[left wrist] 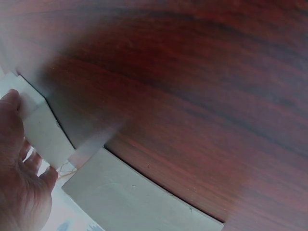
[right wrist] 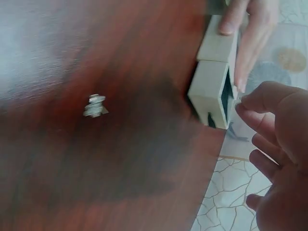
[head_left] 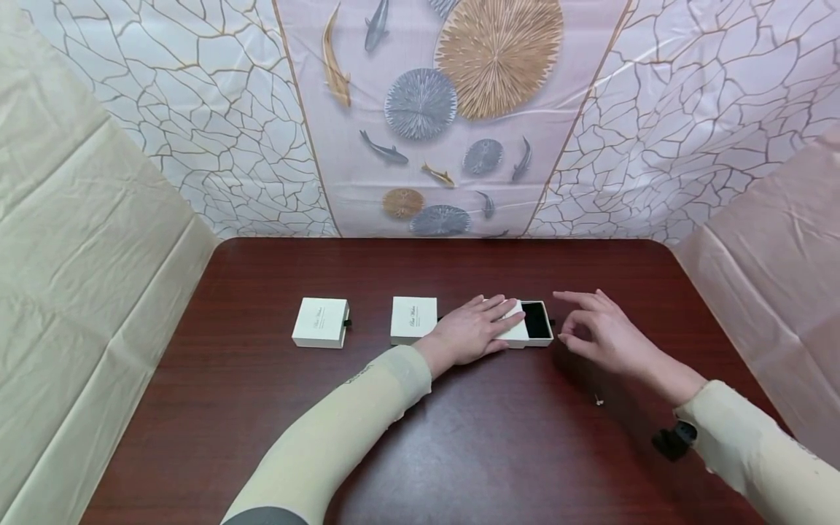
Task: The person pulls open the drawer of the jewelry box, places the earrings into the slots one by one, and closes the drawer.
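Note:
My left hand (head_left: 469, 328) lies over a small white drawer box (head_left: 516, 334), its fingers straight across the lid. The box's black-lined drawer (head_left: 537, 321) sticks out to the right, with a short dark pull tab (right wrist: 211, 120) on its end. Just right of that drawer, my right hand (head_left: 604, 335) hovers with thumb and a fingertip close together and the other fingers loosely bent. Nothing shows between them. On the table nearer the body lies a small, shiny silvery piece of jewellery (right wrist: 95, 106).
Two more white boxes stand closed in the same row, the middle box (head_left: 414, 319) beside my left wrist and the far left box (head_left: 320, 322). They sit on a dark red wooden table (head_left: 420, 270). Patterned cloth (head_left: 236, 109) hangs behind it.

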A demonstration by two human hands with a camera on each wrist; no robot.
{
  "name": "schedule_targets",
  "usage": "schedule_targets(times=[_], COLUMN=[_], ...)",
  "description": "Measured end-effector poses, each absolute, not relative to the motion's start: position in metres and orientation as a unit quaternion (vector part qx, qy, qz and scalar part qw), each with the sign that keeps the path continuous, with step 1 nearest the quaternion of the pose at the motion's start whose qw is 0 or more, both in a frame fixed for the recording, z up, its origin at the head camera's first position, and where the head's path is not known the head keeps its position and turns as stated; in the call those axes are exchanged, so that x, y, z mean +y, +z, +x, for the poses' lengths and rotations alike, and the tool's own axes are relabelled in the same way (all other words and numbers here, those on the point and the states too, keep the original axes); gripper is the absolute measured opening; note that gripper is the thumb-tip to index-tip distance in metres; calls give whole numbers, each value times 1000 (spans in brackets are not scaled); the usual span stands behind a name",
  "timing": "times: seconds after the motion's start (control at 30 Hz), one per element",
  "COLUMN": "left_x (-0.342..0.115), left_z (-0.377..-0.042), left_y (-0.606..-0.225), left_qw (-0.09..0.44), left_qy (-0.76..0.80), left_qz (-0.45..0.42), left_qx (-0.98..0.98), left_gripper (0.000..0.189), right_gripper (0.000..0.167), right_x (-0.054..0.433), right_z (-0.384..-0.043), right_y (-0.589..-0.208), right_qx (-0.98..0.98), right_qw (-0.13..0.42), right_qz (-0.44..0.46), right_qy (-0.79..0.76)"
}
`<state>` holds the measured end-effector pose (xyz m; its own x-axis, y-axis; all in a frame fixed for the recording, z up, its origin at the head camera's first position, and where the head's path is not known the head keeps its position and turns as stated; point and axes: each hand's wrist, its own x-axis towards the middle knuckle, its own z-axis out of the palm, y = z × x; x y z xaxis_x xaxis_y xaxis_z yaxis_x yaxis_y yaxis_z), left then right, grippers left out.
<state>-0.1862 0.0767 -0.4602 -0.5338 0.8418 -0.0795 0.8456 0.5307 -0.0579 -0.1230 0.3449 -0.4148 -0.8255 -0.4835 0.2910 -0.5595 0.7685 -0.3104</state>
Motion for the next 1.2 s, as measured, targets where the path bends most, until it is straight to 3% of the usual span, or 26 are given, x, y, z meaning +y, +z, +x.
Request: schedule_targets(times=[0.43,1.2], left_x=[77,76], left_z=[-187,-186], left_y=[-462,-460], left_qw=[22,27], left_qy=[-41,-31], left_qz=[483,484], left_qx=[874,874], left_gripper=[63,62], right_gripper=[20,20], right_x=[333,330], right_z=[-158,-189], right_y=[-405,-425], right_qx=[-942,-941], right_qw=[-37,-74], right_qz=[210,223], right_qy=[260,244])
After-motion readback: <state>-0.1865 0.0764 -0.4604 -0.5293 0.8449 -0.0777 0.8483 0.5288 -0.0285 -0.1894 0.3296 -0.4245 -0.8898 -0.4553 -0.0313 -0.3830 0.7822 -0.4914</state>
